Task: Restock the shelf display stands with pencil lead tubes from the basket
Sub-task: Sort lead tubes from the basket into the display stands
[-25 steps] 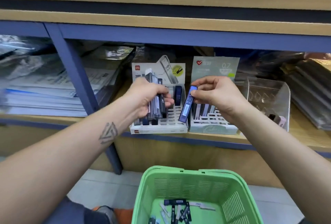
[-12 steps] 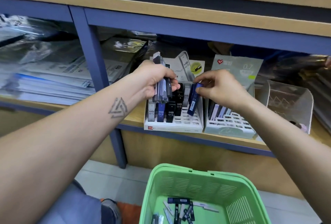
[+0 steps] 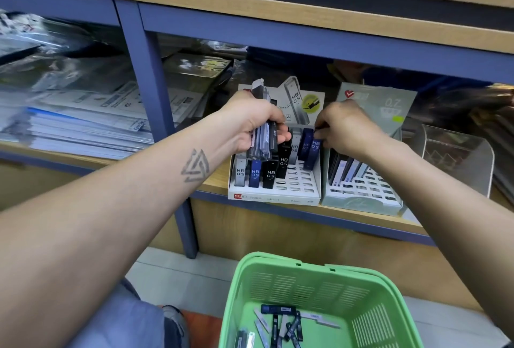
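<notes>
The left hand grips a bundle of slim plastic tubes over the white slotted stand. The right hand pinches a blue tube, now lowered into a slot. More lie in the green perforated basket.

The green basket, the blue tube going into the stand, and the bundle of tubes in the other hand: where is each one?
Green basket (image 3: 292, 261): head view, on its far rim.
Blue tube (image 3: 313, 152): head view, on its labelled front face.
Bundle of tubes (image 3: 262, 141): head view, on its middle, below the left hand's fingers.
</notes>
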The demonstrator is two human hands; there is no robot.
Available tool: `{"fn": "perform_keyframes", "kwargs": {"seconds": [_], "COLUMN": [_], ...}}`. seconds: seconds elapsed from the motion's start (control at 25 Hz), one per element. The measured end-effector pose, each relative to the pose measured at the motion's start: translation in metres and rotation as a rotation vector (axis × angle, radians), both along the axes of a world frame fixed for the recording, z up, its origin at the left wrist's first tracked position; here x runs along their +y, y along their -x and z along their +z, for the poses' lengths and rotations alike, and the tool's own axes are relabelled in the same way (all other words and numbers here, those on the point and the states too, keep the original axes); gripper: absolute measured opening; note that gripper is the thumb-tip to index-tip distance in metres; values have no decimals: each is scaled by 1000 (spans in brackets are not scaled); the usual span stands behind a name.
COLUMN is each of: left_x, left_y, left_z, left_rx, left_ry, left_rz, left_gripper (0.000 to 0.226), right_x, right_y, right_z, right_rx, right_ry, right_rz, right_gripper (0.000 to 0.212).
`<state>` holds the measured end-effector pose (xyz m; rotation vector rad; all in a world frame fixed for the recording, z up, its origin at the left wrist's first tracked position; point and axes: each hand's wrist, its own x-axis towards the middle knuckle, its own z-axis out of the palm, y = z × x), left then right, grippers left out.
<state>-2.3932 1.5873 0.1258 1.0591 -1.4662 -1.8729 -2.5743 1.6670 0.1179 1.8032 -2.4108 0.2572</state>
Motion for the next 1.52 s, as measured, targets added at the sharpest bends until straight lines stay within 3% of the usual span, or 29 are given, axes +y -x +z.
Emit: {"fn": "perform_keyframes", "kwargs": {"seconds": [0.36,0.68,1.0,1.28,1.52], "left_x": [-4,-6,-6,-7,-6], "left_y": [5,11,12,14,12], "left_z": [-5,-9,-8,-9,-9], "left_rx": [-7,-32,-25,-19,-8], "left_ry": [-12,-32,-36,-28,-20], "left_rz": [2,-11,-7,-2,10], "left_gripper": [22,5,5,9,9], "right_x": [-11,-16,-15,-11,-12], "right_y": [4,3,5,3,3], "right_z": [-13,-6,-10,-6,-17], "right_rx": [31,3,27,-31,44], "right_ry": [43,5,75,33,7], "right_rz": [29,57,35,64,28], "right_gripper": [13,14,11,9,15]}}
